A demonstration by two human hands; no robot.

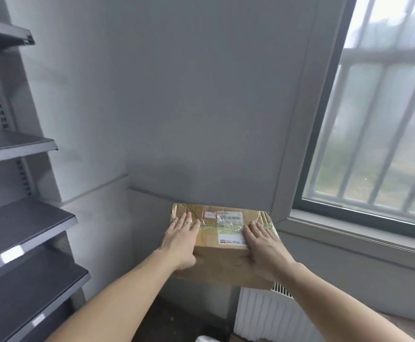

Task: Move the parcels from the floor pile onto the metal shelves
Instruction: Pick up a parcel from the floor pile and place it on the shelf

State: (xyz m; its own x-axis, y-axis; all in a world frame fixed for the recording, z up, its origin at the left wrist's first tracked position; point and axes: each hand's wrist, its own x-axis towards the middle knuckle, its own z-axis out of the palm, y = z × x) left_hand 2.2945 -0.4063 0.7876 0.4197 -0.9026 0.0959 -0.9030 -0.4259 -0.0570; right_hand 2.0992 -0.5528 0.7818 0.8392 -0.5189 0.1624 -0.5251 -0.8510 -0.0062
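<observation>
A brown cardboard parcel [222,264] with clear tape and white shipping labels is held in the air in front of the grey wall, at centre. My left hand [180,240] grips its left end, with straight fingers on the top face and the thumb on the near side. At the right end, my right hand [263,248] grips it the same way. The dark metal shelves [24,225] stand at the left, and the boards in view are bare. The floor pile is out of view.
A white radiator [258,314] stands below the parcel, under a barred window [374,119] with a grey sill at the right. A low grey ledge [98,193] runs along the wall beside the shelves. A white object [205,338] peeks in at the bottom edge.
</observation>
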